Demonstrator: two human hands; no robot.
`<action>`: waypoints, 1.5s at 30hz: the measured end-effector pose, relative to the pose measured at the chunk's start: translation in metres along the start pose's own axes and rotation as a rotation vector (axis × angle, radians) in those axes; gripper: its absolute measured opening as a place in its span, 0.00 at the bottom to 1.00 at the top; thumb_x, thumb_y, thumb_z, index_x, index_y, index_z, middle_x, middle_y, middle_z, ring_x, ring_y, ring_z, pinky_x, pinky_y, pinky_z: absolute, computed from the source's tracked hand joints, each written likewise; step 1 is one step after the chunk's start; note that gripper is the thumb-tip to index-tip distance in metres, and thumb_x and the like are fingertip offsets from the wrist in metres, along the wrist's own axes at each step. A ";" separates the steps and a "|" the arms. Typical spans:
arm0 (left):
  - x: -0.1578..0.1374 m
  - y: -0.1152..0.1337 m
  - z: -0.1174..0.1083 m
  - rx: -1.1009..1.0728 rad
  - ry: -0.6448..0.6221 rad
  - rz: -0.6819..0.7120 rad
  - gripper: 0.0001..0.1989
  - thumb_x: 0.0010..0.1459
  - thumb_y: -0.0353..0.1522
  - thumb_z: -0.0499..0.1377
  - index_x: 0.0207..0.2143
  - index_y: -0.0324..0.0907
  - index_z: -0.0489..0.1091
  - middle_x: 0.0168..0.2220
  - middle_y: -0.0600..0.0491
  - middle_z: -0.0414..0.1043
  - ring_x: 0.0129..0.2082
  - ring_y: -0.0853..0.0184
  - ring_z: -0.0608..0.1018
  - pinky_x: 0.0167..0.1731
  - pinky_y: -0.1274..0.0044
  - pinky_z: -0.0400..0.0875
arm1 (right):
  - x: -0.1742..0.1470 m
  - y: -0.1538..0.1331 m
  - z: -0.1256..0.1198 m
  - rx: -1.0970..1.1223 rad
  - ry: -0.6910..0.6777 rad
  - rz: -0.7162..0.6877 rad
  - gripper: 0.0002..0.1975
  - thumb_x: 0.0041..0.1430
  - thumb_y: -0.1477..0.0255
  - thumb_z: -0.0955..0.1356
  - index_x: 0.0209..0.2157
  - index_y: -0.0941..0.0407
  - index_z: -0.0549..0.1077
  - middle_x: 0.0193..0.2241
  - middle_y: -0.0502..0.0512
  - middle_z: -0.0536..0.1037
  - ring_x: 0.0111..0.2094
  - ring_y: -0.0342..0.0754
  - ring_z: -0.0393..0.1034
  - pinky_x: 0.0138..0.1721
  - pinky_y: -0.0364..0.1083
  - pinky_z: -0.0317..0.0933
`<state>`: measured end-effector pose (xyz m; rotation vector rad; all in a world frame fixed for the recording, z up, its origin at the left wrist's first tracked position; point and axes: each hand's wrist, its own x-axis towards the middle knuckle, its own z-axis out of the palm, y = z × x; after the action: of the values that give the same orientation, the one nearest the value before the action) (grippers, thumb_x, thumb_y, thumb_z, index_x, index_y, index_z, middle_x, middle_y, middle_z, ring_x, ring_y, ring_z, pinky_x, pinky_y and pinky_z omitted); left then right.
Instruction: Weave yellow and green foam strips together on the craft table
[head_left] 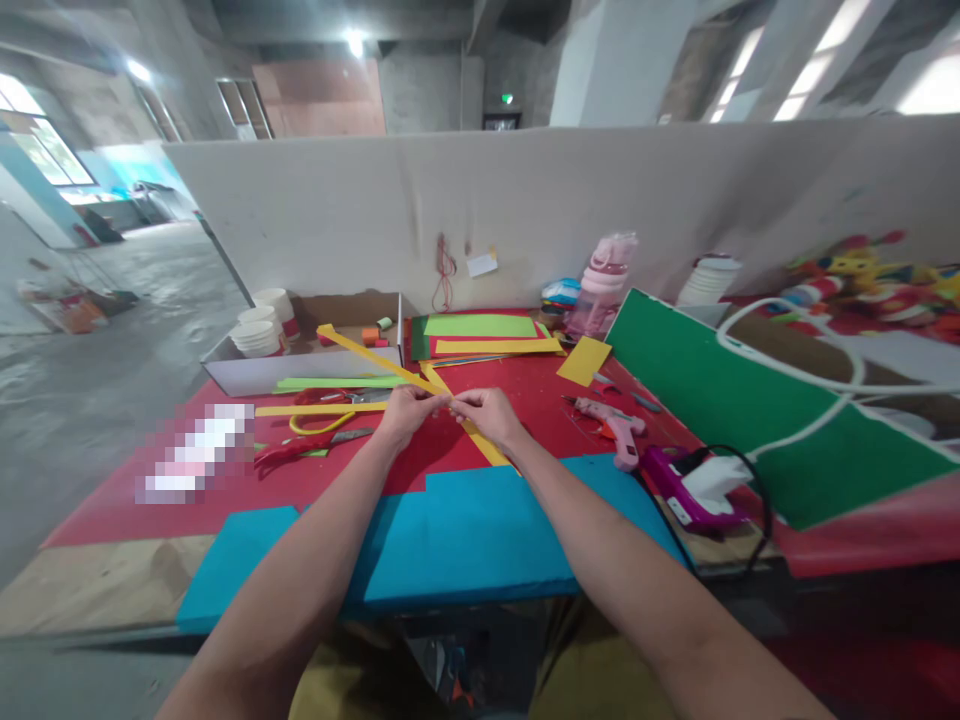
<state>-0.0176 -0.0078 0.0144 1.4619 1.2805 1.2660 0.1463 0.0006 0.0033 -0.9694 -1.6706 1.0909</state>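
Note:
Both hands meet over the middle of the red table, pinching flat yellow strips that look like paper. One yellow strip (pixel 367 357) runs up and left from my fingertips. A second yellow strip (pixel 486 445) slants from behind my hands down toward the blue sheets; whether the two are joined is hidden by my fingers. My left hand (pixel 409 412) is closed in a pinch on the strip. Close beside it, my right hand (pixel 489 412) pinches the same place. Another yellow strip (pixel 319 410) lies flat left of my left hand, across yellow-handled scissors (pixel 321 424).
Red-handled cutters (pixel 296 450) lie at left, before a white box (pixel 300 368) with paper cups (pixel 256 332). On the right are a pink glue gun (pixel 611 425), a purple power strip (pixel 694 495) with cords and a leaning green board (pixel 735 400). Blue sheets (pixel 487 530) cover the front edge.

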 end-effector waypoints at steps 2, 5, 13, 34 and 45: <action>0.002 0.001 -0.003 -0.018 0.045 -0.004 0.15 0.40 0.40 0.68 0.17 0.36 0.72 0.16 0.54 0.69 0.18 0.73 0.67 0.20 0.80 0.59 | 0.000 0.001 0.000 0.003 0.013 0.000 0.16 0.48 0.59 0.70 0.27 0.60 0.78 0.22 0.55 0.78 0.23 0.43 0.69 0.28 0.41 0.61; 0.004 0.003 -0.010 -0.086 0.119 -0.005 0.16 0.38 0.40 0.69 0.17 0.36 0.72 0.15 0.54 0.68 0.18 0.74 0.66 0.21 0.80 0.60 | 0.001 0.002 -0.002 -0.029 0.034 0.009 0.16 0.48 0.59 0.70 0.26 0.59 0.78 0.22 0.54 0.77 0.24 0.44 0.69 0.27 0.41 0.60; 0.005 0.006 -0.012 -0.143 0.126 -0.003 0.16 0.35 0.40 0.70 0.18 0.36 0.73 0.15 0.54 0.68 0.17 0.74 0.66 0.21 0.79 0.61 | 0.000 0.001 -0.003 -0.138 0.048 -0.017 0.14 0.50 0.61 0.69 0.28 0.58 0.79 0.22 0.52 0.78 0.26 0.46 0.71 0.26 0.41 0.60; 0.001 0.000 -0.002 -0.094 -0.019 -0.007 0.15 0.40 0.41 0.68 0.18 0.36 0.73 0.17 0.52 0.70 0.18 0.73 0.68 0.21 0.79 0.60 | 0.000 0.002 0.002 -0.045 0.042 -0.010 0.16 0.50 0.58 0.69 0.24 0.59 0.78 0.21 0.53 0.77 0.24 0.44 0.69 0.27 0.41 0.61; 0.006 0.004 -0.015 -0.140 0.074 -0.017 0.15 0.38 0.38 0.69 0.16 0.36 0.71 0.14 0.54 0.67 0.17 0.74 0.66 0.21 0.79 0.60 | 0.001 -0.001 -0.004 -0.035 -0.008 0.020 0.17 0.50 0.58 0.69 0.24 0.59 0.77 0.22 0.54 0.77 0.23 0.42 0.67 0.26 0.41 0.60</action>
<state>-0.0315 -0.0035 0.0220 1.3135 1.2240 1.3813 0.1493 0.0016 0.0055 -1.0073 -1.6944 1.0833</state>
